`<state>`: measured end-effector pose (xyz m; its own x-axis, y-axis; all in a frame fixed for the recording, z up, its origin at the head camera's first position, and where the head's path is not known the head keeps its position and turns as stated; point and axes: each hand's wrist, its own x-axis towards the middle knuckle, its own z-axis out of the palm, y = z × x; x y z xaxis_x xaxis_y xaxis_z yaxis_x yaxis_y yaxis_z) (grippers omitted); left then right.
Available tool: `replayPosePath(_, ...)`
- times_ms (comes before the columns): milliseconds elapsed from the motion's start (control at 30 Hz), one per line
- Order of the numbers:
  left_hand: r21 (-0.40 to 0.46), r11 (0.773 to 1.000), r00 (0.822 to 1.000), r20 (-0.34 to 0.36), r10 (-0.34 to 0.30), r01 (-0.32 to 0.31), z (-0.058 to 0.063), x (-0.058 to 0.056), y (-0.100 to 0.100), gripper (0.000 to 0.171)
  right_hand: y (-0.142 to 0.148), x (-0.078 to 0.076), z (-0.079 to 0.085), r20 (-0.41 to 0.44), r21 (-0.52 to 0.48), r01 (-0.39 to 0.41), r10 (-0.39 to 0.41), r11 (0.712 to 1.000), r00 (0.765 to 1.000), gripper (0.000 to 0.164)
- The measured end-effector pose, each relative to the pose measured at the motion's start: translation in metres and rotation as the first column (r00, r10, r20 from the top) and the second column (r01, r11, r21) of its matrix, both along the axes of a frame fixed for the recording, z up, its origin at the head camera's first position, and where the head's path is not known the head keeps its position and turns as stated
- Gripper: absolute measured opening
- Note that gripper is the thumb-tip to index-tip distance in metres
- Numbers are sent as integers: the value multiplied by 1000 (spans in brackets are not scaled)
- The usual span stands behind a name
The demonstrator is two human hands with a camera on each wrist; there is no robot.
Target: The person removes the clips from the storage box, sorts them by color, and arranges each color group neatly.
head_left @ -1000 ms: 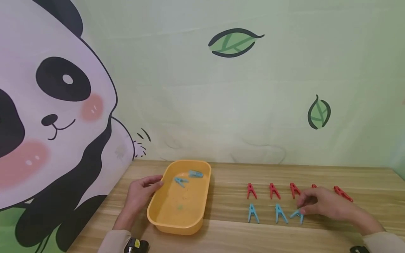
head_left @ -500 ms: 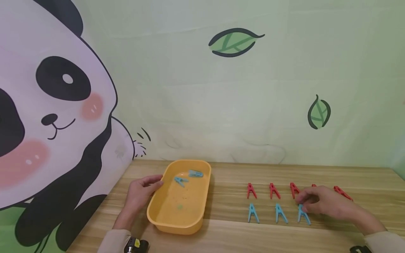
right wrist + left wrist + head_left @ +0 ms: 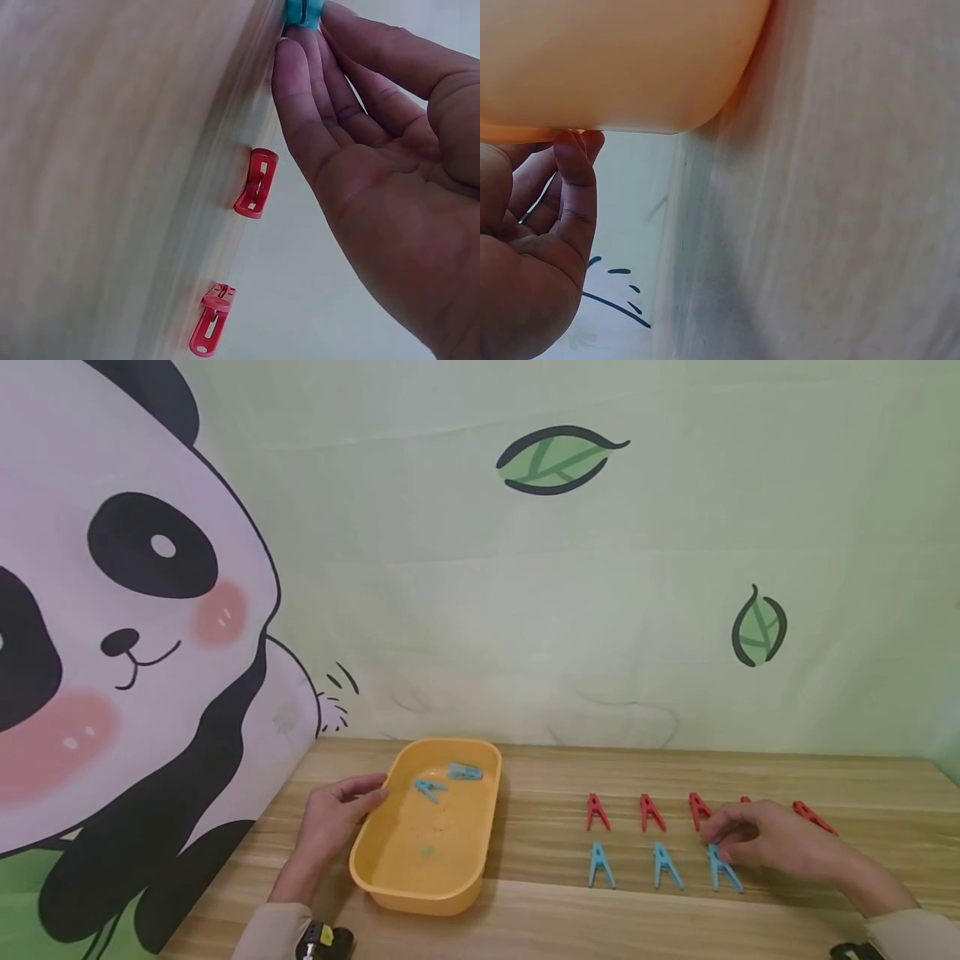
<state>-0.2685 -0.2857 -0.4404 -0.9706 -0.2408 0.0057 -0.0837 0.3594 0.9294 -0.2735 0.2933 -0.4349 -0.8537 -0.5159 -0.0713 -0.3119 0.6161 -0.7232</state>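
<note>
My right hand (image 3: 776, 842) pinches the top of a blue clothespin (image 3: 724, 870) between thumb and fingertips. The clothespin stands with its two legs spread toward me; in the right wrist view its blue end (image 3: 304, 11) shows at the fingertips. To its left, two more blue clothespins, a middle one (image 3: 667, 867) and an outer one (image 3: 600, 865), form a row with it. My left hand (image 3: 335, 817) holds the left rim of a yellow plastic tray (image 3: 417, 893), fingertips right at the edge. Inside the tray lie a blue clothespin (image 3: 430, 789) and another blue clothespin (image 3: 466, 771).
Behind the blue row, several red clothespins (image 3: 651, 812) form a second row, one partly hidden by my right hand. A red clothespin (image 3: 812, 817) at the right end lies more slanted. The wooden table (image 3: 540, 910) meets a green backdrop (image 3: 465, 610) with a panda and leaves.
The blue clothespin at my right hand has turned from slanting left to standing in line with the other blue ones. My left hand and the tray stay put.
</note>
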Motion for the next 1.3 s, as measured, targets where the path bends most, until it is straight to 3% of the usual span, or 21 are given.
replayPosePath(200,-5,1000,1000,-27,-6,6,1,0,0,33,-2,1,5,-5,-21,-7,7,1000,1000,22)
replayPosePath(433,-16,1000,1000,-21,4,-4,-2,-1,-1,32,-16,7,12,-167,-47,-7,-1,999,986,18)
replayPosePath(567,-7,1000,1000,-27,3,-3,-3,-3,0,32,-33,10,25,-194,-65,33,-45,997,980,22)
replayPosePath(667,-1,1000,1000,-30,4,-4,-3,-4,0,32,-54,12,37,-184,-87,29,-45,996,982,24)
replayPosePath(867,-9,1000,1000,-27,7,-7,-2,-2,0,33,-108,10,57,-180,-207,-58,20,977,984,24)
replayPosePath(1033,-2,1000,1000,-26,6,-6,-2,-1,0,33,-151,7,68,-207,-226,-98,51,969,977,24)
replayPosePath(1300,-7,1000,1000,-28,9,-9,-2,-1,0,33,-206,-7,64,-237,-284,-172,105,943,966,24)
